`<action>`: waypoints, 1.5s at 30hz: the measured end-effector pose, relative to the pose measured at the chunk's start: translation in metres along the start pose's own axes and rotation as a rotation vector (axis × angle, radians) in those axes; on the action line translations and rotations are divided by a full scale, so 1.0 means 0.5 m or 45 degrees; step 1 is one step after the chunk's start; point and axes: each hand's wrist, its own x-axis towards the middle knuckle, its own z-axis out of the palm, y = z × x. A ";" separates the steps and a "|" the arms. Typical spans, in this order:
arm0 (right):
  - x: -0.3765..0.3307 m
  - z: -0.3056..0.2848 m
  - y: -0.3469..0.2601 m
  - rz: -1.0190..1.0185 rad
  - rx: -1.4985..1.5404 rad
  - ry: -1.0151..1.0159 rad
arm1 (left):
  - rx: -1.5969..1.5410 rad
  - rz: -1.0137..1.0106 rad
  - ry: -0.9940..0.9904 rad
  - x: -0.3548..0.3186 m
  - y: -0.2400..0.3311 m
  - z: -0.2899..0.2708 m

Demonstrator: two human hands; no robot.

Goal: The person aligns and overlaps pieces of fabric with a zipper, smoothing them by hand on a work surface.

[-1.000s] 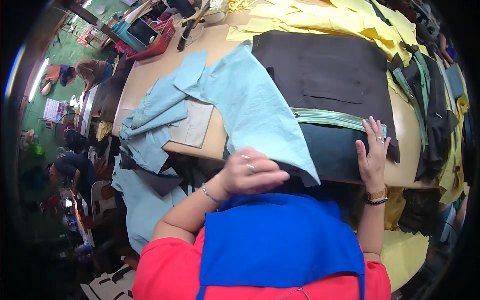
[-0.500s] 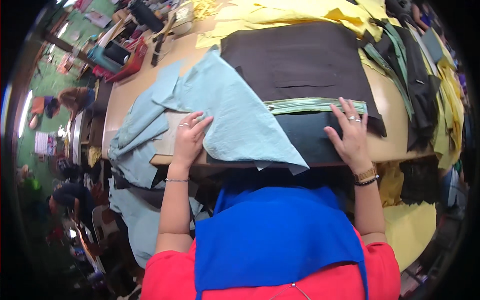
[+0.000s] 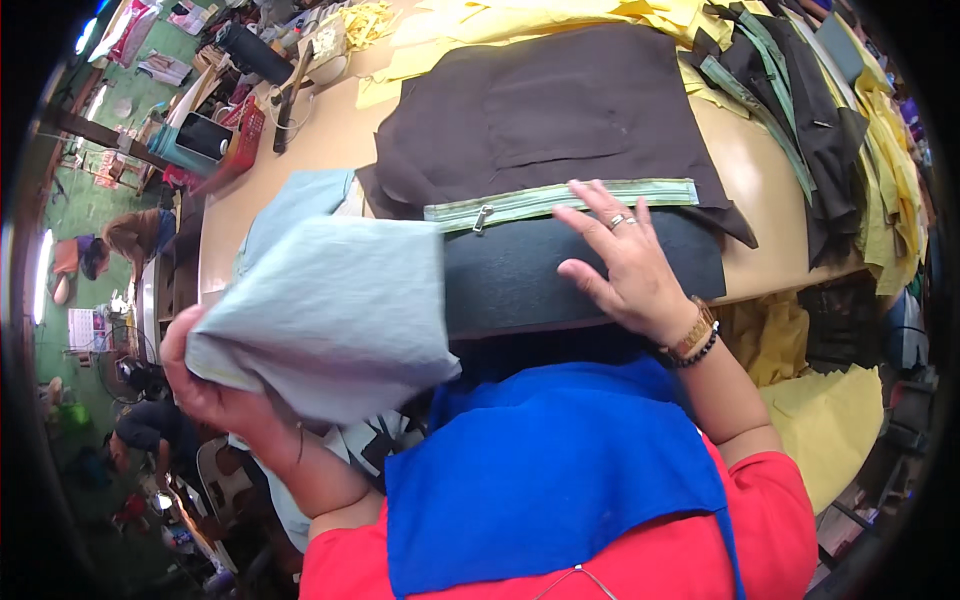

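My left hand [image 3: 205, 385] is closed on a light blue fabric piece [image 3: 330, 300], lifted at the left near the table's front edge and partly blurred. With fingers spread, my right hand [image 3: 635, 265] rests its fingertips by a zipper [image 3: 530, 205] with pale green tape. Its metal zipper pull [image 3: 482, 220] lies near the left end. Behind the zipper a dark brown fabric panel [image 3: 550, 110] lies spread out, with a slit-like line across it. In front is a smooth black sheet [image 3: 520, 275], partly under my right hand.
Yellow fabric [image 3: 560, 22] lies along the back of the table [image 3: 330, 130]. A red basket [image 3: 240, 140], a black bottle [image 3: 255, 52] and cords stand at the far left. Dark, green and yellow strips [image 3: 840, 150] hang over the right edge. People work at the left.
My left hand has pulled the light blue fabric leftward and toward me, uncovering the zipper's left end and the black sheet. My right hand has shifted left along the zipper.
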 end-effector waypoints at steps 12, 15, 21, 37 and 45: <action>0.025 -0.124 -0.203 -0.374 0.299 0.036 | 0.314 0.097 -1.276 -0.074 0.203 0.169; 0.014 -0.125 -0.180 -0.295 0.309 -0.084 | 0.176 0.106 -1.259 -0.099 0.195 0.187; -0.005 -0.065 -0.147 -0.125 0.891 -0.129 | -0.075 -0.129 -1.287 -0.115 0.186 0.203; -0.085 -0.393 -0.099 0.002 0.462 -0.001 | 0.085 -0.254 -1.581 -0.006 0.142 0.021; 0.013 -0.247 -0.010 0.267 0.491 -0.460 | 0.682 -0.200 -1.786 0.026 -0.014 0.067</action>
